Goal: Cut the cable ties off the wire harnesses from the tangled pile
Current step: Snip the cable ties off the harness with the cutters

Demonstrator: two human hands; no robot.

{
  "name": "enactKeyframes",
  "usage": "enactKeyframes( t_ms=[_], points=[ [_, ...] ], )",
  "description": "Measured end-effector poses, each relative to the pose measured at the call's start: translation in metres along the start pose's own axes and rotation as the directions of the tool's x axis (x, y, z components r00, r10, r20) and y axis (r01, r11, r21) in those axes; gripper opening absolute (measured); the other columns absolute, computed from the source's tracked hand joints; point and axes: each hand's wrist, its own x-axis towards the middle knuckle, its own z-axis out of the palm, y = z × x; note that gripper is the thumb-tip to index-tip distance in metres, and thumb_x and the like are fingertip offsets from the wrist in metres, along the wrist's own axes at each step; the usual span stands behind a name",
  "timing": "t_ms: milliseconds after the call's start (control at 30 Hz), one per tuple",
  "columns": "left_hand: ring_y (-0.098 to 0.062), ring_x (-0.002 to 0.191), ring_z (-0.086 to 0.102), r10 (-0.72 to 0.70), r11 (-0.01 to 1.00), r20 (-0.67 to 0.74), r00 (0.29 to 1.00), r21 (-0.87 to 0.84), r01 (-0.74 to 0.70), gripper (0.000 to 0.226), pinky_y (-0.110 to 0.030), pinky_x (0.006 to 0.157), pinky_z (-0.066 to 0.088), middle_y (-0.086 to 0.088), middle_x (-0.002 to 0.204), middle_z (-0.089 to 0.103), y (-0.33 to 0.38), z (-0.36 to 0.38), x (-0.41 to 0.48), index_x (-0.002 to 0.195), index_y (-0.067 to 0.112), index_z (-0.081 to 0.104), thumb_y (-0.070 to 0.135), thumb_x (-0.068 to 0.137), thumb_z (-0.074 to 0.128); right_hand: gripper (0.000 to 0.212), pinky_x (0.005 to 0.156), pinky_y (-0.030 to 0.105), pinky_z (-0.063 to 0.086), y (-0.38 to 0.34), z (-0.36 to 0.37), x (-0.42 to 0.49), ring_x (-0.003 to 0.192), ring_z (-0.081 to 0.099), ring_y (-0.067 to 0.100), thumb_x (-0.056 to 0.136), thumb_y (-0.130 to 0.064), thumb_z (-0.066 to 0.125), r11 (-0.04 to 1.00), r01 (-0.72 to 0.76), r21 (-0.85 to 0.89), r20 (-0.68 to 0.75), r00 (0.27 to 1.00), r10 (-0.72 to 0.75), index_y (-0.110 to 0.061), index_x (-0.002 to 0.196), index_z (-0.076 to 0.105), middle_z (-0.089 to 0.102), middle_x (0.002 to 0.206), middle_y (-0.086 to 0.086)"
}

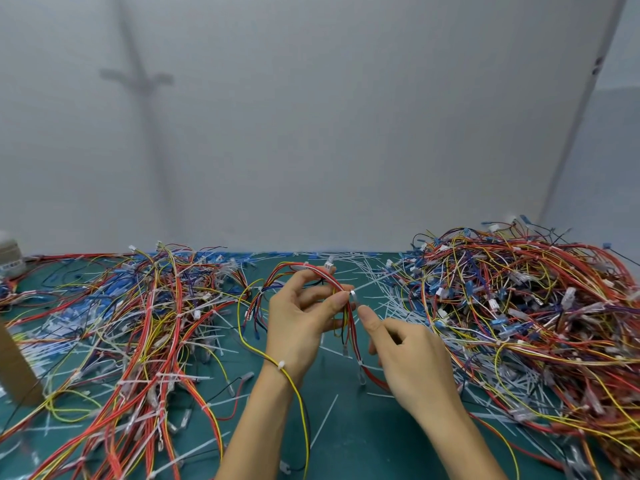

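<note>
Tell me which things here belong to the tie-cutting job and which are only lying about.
In the job: left hand, the wire harness it holds, right hand, metal tool at a cable tie, tangled pile.
Lying about: loose ties, cardboard tube, grey roll.

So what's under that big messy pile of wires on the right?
Around the edge of the wire pile, the green mat and loose white cable ties peek out from under it. Whatever lies beneath its middle is covered, so I cannot tell.

Small tool (354,294) mostly hidden inside the right hand (412,362)
</note>
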Motion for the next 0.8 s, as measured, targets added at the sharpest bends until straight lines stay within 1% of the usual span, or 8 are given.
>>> enactKeyframes(
  t_ms=[100, 267, 367, 500, 567, 667, 733, 800],
  points=[
    [-0.017, 0.073, 0.074, 0.002, 1.0, 0.0, 1.0, 0.012, -0.002, 0.029, -0.028, 0.06, 0.059, -0.008, 0.085, 0.077, 0.0, -0.001, 0.0, 0.108, 0.005, 0.061, -0.003, 0.083, 0.071, 0.083, 0.053, 0.033, 0.037, 0.0, -0.001, 0.0, 0.05, 0.045, 0.016, 0.073, -0.088, 0.025, 1.0, 0.002, -0.011, 0.003, 1.0, -0.002, -0.012, 0.062, 0.055, 0.045, 0.045, -0.005],
    [-0.016, 0.072, 0.073, -0.004, 1.0, 0.002, 1.0, 0.03, 0.004, 0.029, -0.027, 0.059, 0.059, -0.01, 0.087, 0.076, 0.0, 0.0, 0.0, 0.11, 0.005, 0.061, -0.002, 0.083, 0.071, 0.088, 0.052, 0.033, 0.033, 0.0, -0.003, 0.0, 0.051, 0.041, 0.019, 0.072, -0.09, 0.026, 1.0, -0.017, -0.018, 0.012, 1.0, 0.017, -0.006, 0.066, 0.053, 0.04, 0.047, 0.002],
    [-0.016, 0.072, 0.073, -0.006, 0.999, -0.019, 1.0, 0.043, 0.006, 0.03, -0.024, 0.058, 0.057, -0.013, 0.088, 0.075, -0.001, 0.001, 0.0, 0.11, 0.009, 0.061, -0.002, 0.084, 0.069, 0.087, 0.053, 0.034, 0.036, -0.002, -0.002, 0.0, 0.053, 0.045, 0.022, 0.071, -0.09, 0.026, 0.999, -0.039, 0.0, 0.003, 0.999, 0.039, -0.007, 0.066, 0.053, 0.043, 0.048, 0.005],
    [-0.013, 0.065, 0.07, -0.025, 0.996, -0.093, 0.995, 0.086, 0.033, 0.031, -0.024, 0.057, 0.057, -0.016, 0.092, 0.067, -0.004, 0.001, 0.003, 0.116, 0.01, 0.056, -0.003, 0.089, 0.064, 0.087, 0.06, 0.034, 0.044, -0.003, -0.001, 0.0, 0.06, 0.055, 0.023, 0.071, -0.089, 0.021, 0.995, -0.089, 0.041, -0.063, 0.994, 0.091, -0.009, 0.063, 0.057, 0.055, 0.051, 0.003],
    [-0.009, 0.06, 0.068, -0.052, 0.992, -0.141, 0.989, 0.104, 0.067, 0.031, -0.023, 0.055, 0.056, -0.015, 0.096, 0.066, -0.008, -0.001, 0.006, 0.119, 0.009, 0.053, -0.002, 0.091, 0.06, 0.093, 0.063, 0.034, 0.046, -0.003, -0.001, -0.001, 0.063, 0.058, 0.024, 0.072, -0.092, 0.019, 0.994, -0.088, 0.059, -0.095, 0.991, 0.093, -0.009, 0.065, 0.059, 0.061, 0.057, 0.006],
    [-0.006, 0.053, 0.066, -0.124, 0.985, -0.207, 0.97, 0.096, 0.147, 0.029, -0.022, 0.05, 0.055, -0.01, 0.085, 0.062, -0.016, -0.007, 0.012, 0.118, 0.007, 0.05, -0.002, 0.091, 0.06, 0.094, 0.063, 0.034, 0.045, -0.005, -0.002, -0.001, 0.064, 0.058, 0.024, 0.067, -0.092, 0.018, 0.995, -0.064, 0.076, -0.14, 0.987, 0.074, -0.008, 0.067, 0.059, 0.062, 0.06, 0.008],
    [-0.009, 0.051, 0.064, -0.208, 0.966, -0.226, 0.952, 0.103, 0.236, 0.026, -0.022, 0.045, 0.053, -0.008, 0.078, 0.058, -0.025, -0.011, 0.016, 0.111, 0.008, 0.047, -0.003, 0.091, 0.059, 0.089, 0.06, 0.034, 0.044, -0.007, -0.002, -0.002, 0.061, 0.055, 0.021, 0.068, -0.092, 0.023, 0.996, -0.033, 0.078, -0.138, 0.989, 0.044, -0.01, 0.065, 0.056, 0.059, 0.059, 0.005],
    [-0.017, 0.052, 0.06, -0.285, 0.93, -0.249, 0.926, 0.163, 0.33, 0.025, -0.025, 0.041, 0.05, -0.008, 0.075, 0.054, -0.036, -0.016, 0.018, 0.107, 0.009, 0.045, -0.007, 0.091, 0.056, 0.077, 0.053, 0.032, 0.037, -0.01, -0.002, -0.003, 0.051, 0.043, 0.015, 0.072, -0.088, 0.037, 0.998, -0.002, 0.062, -0.137, 0.991, 0.011, -0.013, 0.059, 0.047, 0.05, 0.052, 0.0]
  ],
)
